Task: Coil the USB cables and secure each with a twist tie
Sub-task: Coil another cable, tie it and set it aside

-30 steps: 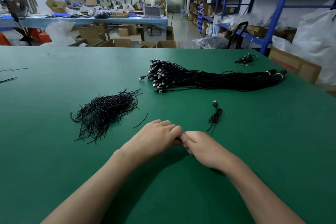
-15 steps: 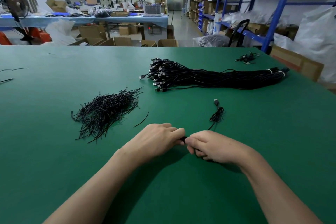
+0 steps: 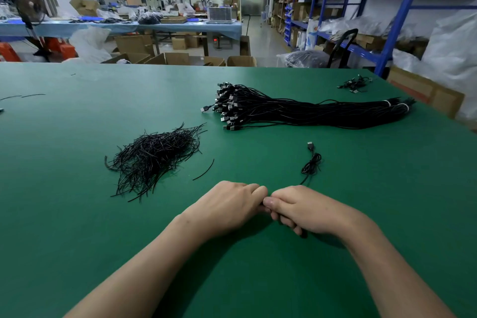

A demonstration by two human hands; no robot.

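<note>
Nearest the camera, both hands lie low on the green table (image 3: 77,214), knuckles up, fingertips meeting. The right hand (image 3: 307,212) is curled tight around the USB cable (image 3: 311,164): a dark bit shows under its fingers, and the rest runs out from behind its knuckles. The left hand (image 3: 227,206) is curled too, its fingertips pressed against the right thumb. Whatever it may be pinching there is hidden, so I cannot tell its hold.

The cable's free part lies in a small loose loop just beyond the right hand, plug end pointing away. To the left lies one loose tie (image 3: 204,169), then the pile of twist ties (image 3: 154,157). Farther off is a long bundle of cables (image 3: 309,111), plugs to the left, banded white at its right end. A small tangle (image 3: 355,84) sits near the far right corner. Past the table's far edge stand open cardboard boxes (image 3: 178,58), their insides cut off from view.
</note>
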